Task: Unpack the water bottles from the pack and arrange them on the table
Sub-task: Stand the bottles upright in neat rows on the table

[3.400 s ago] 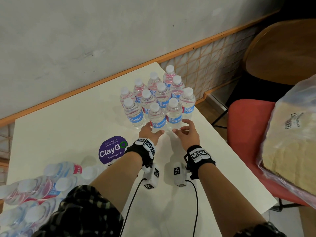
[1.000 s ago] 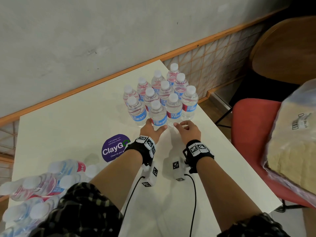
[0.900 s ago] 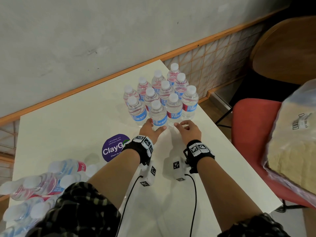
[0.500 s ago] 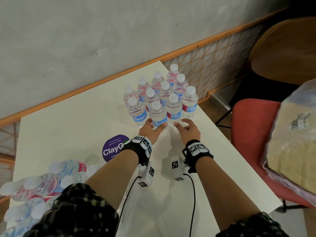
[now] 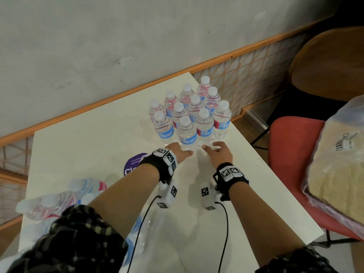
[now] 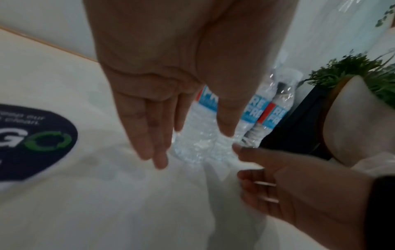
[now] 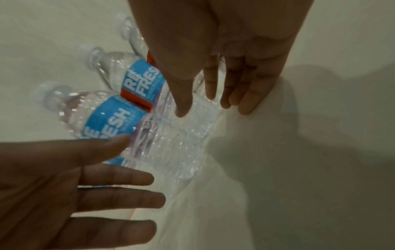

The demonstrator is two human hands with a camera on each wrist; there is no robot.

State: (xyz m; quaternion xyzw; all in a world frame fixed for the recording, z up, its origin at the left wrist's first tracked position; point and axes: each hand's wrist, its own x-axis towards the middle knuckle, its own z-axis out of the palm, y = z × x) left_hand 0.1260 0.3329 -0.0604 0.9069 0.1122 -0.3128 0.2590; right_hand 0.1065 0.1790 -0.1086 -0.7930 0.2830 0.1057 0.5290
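Several small water bottles (image 5: 197, 113) with blue labels and white caps stand upright in a tight cluster at the table's far right corner. My left hand (image 5: 183, 153) lies open at the base of the front bottle (image 5: 187, 133), fingers straight (image 6: 149, 135). My right hand (image 5: 213, 149) is open just right of it, thumb (image 7: 181, 101) by the front row's base (image 7: 171, 135). Neither hand holds anything. The shrink-wrapped pack (image 5: 59, 200) with bottles lying in it sits at the near left, partly hidden by my checked sleeve.
The white table (image 5: 88, 146) carries a round purple sticker (image 5: 134, 164) beside my left wrist. The table's right edge runs close to the bottles. A red chair (image 5: 285, 150) with a bulky plastic bag (image 5: 338, 164) stands to the right, a wall behind.
Both hands stay at the foot of the front row. The left forearm has shifted a little and now covers more of the purple sticker.
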